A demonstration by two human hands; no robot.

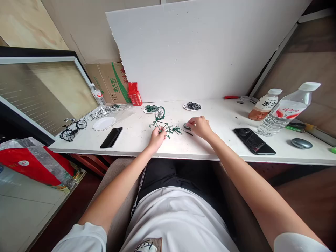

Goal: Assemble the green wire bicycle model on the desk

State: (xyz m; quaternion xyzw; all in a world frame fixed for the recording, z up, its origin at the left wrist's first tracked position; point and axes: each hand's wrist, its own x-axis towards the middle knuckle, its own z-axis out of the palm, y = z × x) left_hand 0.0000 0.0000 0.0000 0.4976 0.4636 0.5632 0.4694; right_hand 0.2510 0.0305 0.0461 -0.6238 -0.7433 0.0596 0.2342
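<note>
My left hand [158, 137] is closed around the frame of a green model bicycle [160, 123], held just above the table. One spoked wheel [160, 113] is fitted at its far end, pointing up and away from me. To the right, my right hand [198, 125] has its fingers bent together at a small dark wheel [186, 125] on the tabletop, gripping its edge. Between the hands lie small green parts [176, 130] and a thin dark stick-like piece [189, 133].
Plates with green parts [151, 109] and black parts [193, 106] stand behind. A black model bicycle [72, 129], a white plate [104, 123] and a phone [111, 137] are left. Rightward are another phone [254, 140], a mouse [301, 143] and bottles [285, 111].
</note>
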